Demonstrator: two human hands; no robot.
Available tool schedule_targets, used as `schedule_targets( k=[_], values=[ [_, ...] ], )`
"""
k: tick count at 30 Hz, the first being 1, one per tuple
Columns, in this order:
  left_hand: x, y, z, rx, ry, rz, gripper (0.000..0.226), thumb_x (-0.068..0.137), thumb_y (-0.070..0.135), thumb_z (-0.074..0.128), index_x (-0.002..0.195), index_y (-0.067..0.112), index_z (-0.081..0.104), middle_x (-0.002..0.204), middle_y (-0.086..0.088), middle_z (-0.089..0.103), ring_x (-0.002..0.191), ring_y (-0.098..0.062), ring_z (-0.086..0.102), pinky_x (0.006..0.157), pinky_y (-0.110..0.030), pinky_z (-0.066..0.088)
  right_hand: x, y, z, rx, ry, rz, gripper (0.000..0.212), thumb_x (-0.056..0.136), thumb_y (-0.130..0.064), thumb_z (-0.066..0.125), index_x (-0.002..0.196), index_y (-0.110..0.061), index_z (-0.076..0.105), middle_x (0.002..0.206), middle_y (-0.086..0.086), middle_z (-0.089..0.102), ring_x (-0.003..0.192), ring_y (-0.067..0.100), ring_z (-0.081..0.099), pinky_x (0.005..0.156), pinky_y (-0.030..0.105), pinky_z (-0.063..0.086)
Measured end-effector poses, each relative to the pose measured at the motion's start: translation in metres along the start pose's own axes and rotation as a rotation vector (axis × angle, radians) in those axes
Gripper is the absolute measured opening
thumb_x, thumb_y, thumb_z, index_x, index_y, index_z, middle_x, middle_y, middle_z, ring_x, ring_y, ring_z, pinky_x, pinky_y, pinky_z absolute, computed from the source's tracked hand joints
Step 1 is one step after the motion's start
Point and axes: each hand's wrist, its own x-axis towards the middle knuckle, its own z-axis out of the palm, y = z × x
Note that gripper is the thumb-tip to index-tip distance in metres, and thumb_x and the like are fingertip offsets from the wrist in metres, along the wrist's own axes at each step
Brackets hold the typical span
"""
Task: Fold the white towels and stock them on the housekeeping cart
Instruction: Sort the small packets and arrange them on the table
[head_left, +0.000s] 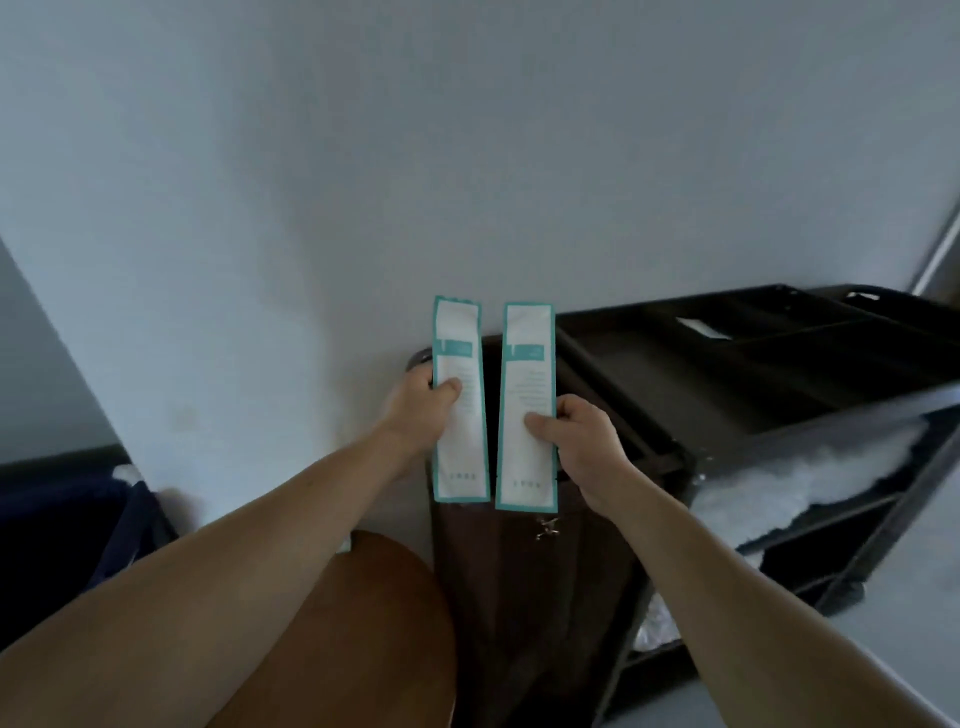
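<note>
Teal-edged card (460, 452) in left hand (415, 415), second card (527, 374) in right hand (582, 439), arms outstretched

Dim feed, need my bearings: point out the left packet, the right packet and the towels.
left packet (471, 418): head view, white middle panel.
right packet (524, 382): head view, printed middle panel.
towels (810, 473): head view, middle of the white pile.

Plain pale wall (467, 130), unmarked, fills the upper frame. Its left edge meets a darker grey recess (31, 364). Dark blue fabric bin (62, 545) stands low at left. Rounded brown wooden furniture top (363, 623) at bottom centre. Light grey floor (914, 597) at right. Slanted metal strip (935, 249) in the upper right corner. Lighting dim and even.
</note>
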Motion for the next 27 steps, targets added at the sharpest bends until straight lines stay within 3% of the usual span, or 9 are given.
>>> schedule_targets(
  k=[1, 4, 6, 8, 14, 17, 19, 22, 27],
  values=[
    [-0.002, 0.013, 0.027, -0.002, -0.028, 0.012, 0.015, 0.099, 0.019, 0.055, 0.106, 0.013, 0.068, 0.099, -0.006, 0.072, 0.087, -0.024, 0.070, 0.076, -0.037, 0.059, -0.003, 0.001, -0.028, 0.006, 0.034, 0.000, 0.004, 0.092, -0.017, 0.069, 0.094, -0.017, 0.066, 0.102, 0.001, 0.075, 0.090, 0.020, 0.073, 0.076, 0.041, 0.060],
    [-0.013, 0.046, 0.110, -0.008, -0.074, 0.049, 0.009, 0.098, 0.024, 0.057, 0.099, 0.022, 0.065, 0.095, 0.001, 0.069, 0.086, -0.021, 0.068, 0.069, -0.034, 0.056, -0.013, 0.012, -0.118, 0.039, 0.148, 0.007, 0.004, 0.091, -0.015, 0.069, 0.091, -0.017, 0.065, 0.099, 0.002, 0.075, 0.088, 0.021, 0.073, 0.074, 0.041, 0.061],
    [-0.021, 0.065, 0.161, -0.044, -0.117, 0.055, 0.008, 0.098, 0.024, 0.056, 0.094, 0.025, 0.063, 0.097, -0.001, 0.069, 0.088, -0.021, 0.068, 0.075, -0.038, 0.058, -0.017, 0.019, -0.172, 0.047, 0.202, 0.024, 0.004, 0.090, -0.015, 0.069, 0.091, -0.016, 0.065, 0.097, 0.003, 0.075, 0.085, 0.021, 0.073, 0.070, 0.040, 0.061],
    [-0.032, 0.090, 0.223, -0.076, -0.182, 0.073, 0.010, 0.098, 0.023, 0.055, 0.099, 0.020, 0.065, 0.099, -0.004, 0.070, 0.087, -0.022, 0.068, 0.078, -0.041, 0.059, -0.022, 0.028, -0.239, 0.044, 0.266, 0.019, 0.005, 0.088, -0.015, 0.070, 0.091, -0.014, 0.066, 0.096, 0.004, 0.075, 0.087, 0.025, 0.072, 0.077, 0.045, 0.061],
    [-0.046, 0.147, 0.361, -0.126, -0.266, 0.141, 0.008, 0.097, 0.018, 0.059, 0.093, 0.018, 0.065, 0.090, -0.003, 0.068, 0.076, -0.019, 0.065, 0.068, -0.034, 0.056, -0.032, 0.052, -0.387, 0.009, 0.444, 0.057, 0.006, 0.086, -0.017, 0.071, 0.089, -0.018, 0.066, 0.089, 0.000, 0.073, 0.084, 0.023, 0.070, 0.075, 0.041, 0.059],
    [-0.039, 0.160, 0.406, -0.141, -0.291, 0.143, 0.008, 0.098, 0.017, 0.059, 0.091, 0.019, 0.064, 0.088, 0.000, 0.067, 0.072, -0.016, 0.064, 0.060, -0.027, 0.053, -0.024, 0.059, -0.433, -0.010, 0.494, 0.054, 0.018, 0.084, -0.018, 0.075, 0.098, -0.021, 0.064, 0.096, -0.002, 0.073, 0.086, 0.019, 0.072, 0.075, 0.039, 0.061],
    [-0.029, 0.160, 0.429, -0.123, -0.304, 0.142, 0.009, 0.097, 0.018, 0.060, 0.089, 0.020, 0.064, 0.090, -0.003, 0.068, 0.076, -0.019, 0.065, 0.066, -0.033, 0.057, -0.012, 0.064, -0.454, -0.027, 0.511, 0.072, 0.021, 0.083, -0.017, 0.077, 0.099, -0.020, 0.064, 0.097, -0.002, 0.072, 0.086, 0.017, 0.071, 0.073, 0.036, 0.060],
    [-0.004, 0.160, 0.456, -0.125, -0.295, 0.125, 0.006, 0.096, 0.017, 0.061, 0.092, 0.016, 0.065, 0.095, -0.010, 0.069, 0.084, -0.027, 0.067, 0.077, -0.042, 0.057, 0.017, 0.069, -0.474, -0.092, 0.494, 0.134, 0.014, 0.083, -0.018, 0.078, 0.089, -0.018, 0.066, 0.087, -0.004, 0.070, 0.072, 0.012, 0.064, 0.056, 0.025, 0.047],
    [0.061, 0.164, 0.492, -0.250, -0.258, 0.073, 0.006, 0.096, 0.014, 0.060, 0.097, 0.013, 0.066, 0.100, -0.011, 0.070, 0.088, -0.028, 0.068, 0.079, -0.041, 0.058, 0.084, 0.067, -0.499, -0.175, 0.441, 0.178, 0.013, 0.086, -0.017, 0.077, 0.082, -0.017, 0.064, 0.074, -0.004, 0.066, 0.050, 0.005, 0.055, 0.039, 0.018, 0.039]
  ],
)
